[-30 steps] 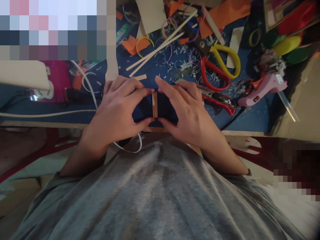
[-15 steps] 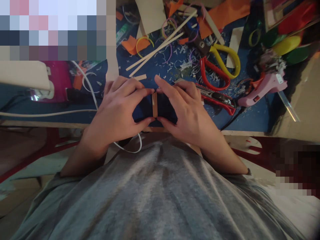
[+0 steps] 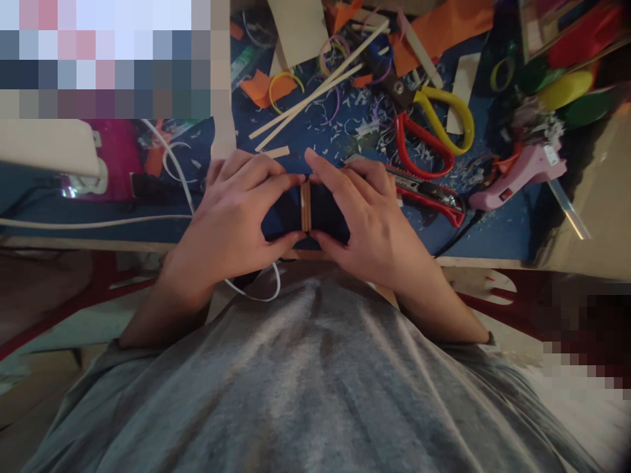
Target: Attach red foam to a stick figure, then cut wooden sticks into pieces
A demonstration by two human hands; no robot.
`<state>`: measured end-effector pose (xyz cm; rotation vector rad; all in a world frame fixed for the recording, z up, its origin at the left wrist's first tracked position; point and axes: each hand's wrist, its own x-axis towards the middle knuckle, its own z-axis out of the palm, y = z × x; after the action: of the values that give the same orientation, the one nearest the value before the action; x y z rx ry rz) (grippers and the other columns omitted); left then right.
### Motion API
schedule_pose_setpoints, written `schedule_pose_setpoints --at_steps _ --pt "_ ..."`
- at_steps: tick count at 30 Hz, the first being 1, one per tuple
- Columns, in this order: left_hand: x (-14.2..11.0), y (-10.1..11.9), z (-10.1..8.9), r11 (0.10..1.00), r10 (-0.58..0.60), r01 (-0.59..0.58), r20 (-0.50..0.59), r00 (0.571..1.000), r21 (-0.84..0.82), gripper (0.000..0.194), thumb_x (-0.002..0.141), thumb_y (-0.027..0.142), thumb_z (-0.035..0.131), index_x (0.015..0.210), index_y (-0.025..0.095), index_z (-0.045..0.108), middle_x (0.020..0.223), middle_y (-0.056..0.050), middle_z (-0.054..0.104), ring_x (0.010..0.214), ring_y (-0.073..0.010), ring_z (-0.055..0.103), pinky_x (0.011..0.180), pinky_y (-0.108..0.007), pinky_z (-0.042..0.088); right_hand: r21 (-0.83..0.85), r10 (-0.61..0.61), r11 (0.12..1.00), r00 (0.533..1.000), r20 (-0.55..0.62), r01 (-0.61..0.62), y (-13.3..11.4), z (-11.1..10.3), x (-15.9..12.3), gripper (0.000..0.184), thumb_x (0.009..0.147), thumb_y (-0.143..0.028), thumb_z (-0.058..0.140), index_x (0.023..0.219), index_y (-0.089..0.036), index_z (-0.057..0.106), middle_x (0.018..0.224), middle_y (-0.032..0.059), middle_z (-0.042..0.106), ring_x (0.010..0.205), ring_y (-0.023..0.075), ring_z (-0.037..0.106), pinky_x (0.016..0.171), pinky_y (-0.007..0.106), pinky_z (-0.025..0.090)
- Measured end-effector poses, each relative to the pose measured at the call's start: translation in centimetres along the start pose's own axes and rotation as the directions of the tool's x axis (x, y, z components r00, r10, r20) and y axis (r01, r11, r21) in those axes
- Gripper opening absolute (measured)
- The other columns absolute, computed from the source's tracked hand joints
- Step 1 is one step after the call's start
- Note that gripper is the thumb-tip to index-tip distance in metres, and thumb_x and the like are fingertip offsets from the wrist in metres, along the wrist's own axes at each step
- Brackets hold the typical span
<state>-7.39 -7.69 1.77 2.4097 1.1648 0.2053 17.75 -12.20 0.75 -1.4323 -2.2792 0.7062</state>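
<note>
A few short wooden sticks [image 3: 306,207] lie side by side, lengthwise toward me, between my two hands. My left hand [image 3: 234,210] pinches their left side, forefinger at the far end and thumb at the near end. From the other side, my right hand [image 3: 365,207] has its thumb at the near end and a fingertip at the far end; its forefinger stretches out above. Past my left fingers lies a short cut piece of stick [image 3: 277,152]. A red utility knife [image 3: 431,194] lies just beyond my right hand, partly hidden by it.
Scissors [image 3: 434,125] with red and yellow handles lie beyond the knife. A pink glue gun [image 3: 517,176] rests at the right. Long thin sticks [image 3: 315,92], orange paper scraps [image 3: 444,33] and shavings litter the blue tabletop [image 3: 503,236]. A white cable [image 3: 98,222] crosses at left beside a pink power strip [image 3: 118,157].
</note>
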Motion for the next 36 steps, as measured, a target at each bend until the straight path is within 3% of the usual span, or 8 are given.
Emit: schedule_pose_setpoints --at_steps 7,19,24,28,36 --pt "0.1 0.2 -0.1 1.000 -0.008 0.008 0.007 1.000 0.004 0.050 0.103 0.045 0.078 0.148 0.025 0.071 0.147 -0.012 0.071 0.144 -0.0435 0.063 0.127 -0.072 0.049 -0.004 -0.004 1.000 1.000 -0.004 0.004 0.0 0.0 0.0 0.094 0.099 -0.024 0.068 0.186 -0.029 0.033 0.156 0.0118 0.073 0.148 0.0443 0.057 0.131 0.076 0.045" --pt "0.3 0.5 -0.1 0.998 0.037 -0.035 -0.023 0.999 0.059 0.054 0.102 0.044 0.083 0.147 0.016 0.072 0.141 -0.016 0.074 0.137 -0.0434 0.068 0.118 -0.066 0.055 -0.003 0.002 1.000 1.000 0.001 -0.002 0.1 0.1 0.0 0.096 0.097 -0.023 0.069 0.186 -0.030 0.033 0.156 0.0109 0.073 0.148 0.0439 0.057 0.131 0.078 0.045" --pt "0.2 0.4 0.2 0.999 0.008 -0.007 -0.021 1.000 0.051 0.051 0.101 0.045 0.082 0.146 0.025 0.070 0.144 -0.011 0.073 0.140 -0.0403 0.065 0.124 -0.065 0.052 0.003 0.003 1.000 1.000 -0.001 -0.003 0.1 0.2 0.0 0.095 0.099 -0.024 0.069 0.186 -0.032 0.032 0.157 0.0105 0.072 0.149 0.0441 0.056 0.132 0.078 0.044" --pt "0.1 0.6 0.3 0.998 0.026 -0.024 -0.039 0.999 0.065 0.051 0.101 0.044 0.083 0.143 0.019 0.071 0.143 -0.014 0.074 0.139 -0.0411 0.067 0.119 -0.063 0.056 0.014 -0.001 1.000 1.000 -0.005 0.001 0.2 0.1 -0.1 0.094 0.099 -0.024 0.070 0.186 -0.031 0.034 0.158 0.0110 0.072 0.149 0.0444 0.056 0.131 0.078 0.044" --pt "0.1 0.9 0.1 0.999 0.001 0.000 -0.022 1.000 0.051 0.048 0.099 0.038 0.081 0.143 0.024 0.070 0.144 -0.012 0.073 0.143 -0.0426 0.065 0.120 -0.065 0.054 0.021 0.002 1.000 1.000 -0.014 -0.002 0.4 0.1 -0.2 0.095 0.097 -0.024 0.072 0.185 -0.031 0.035 0.162 0.0090 0.072 0.148 0.0436 0.057 0.131 0.077 0.044"
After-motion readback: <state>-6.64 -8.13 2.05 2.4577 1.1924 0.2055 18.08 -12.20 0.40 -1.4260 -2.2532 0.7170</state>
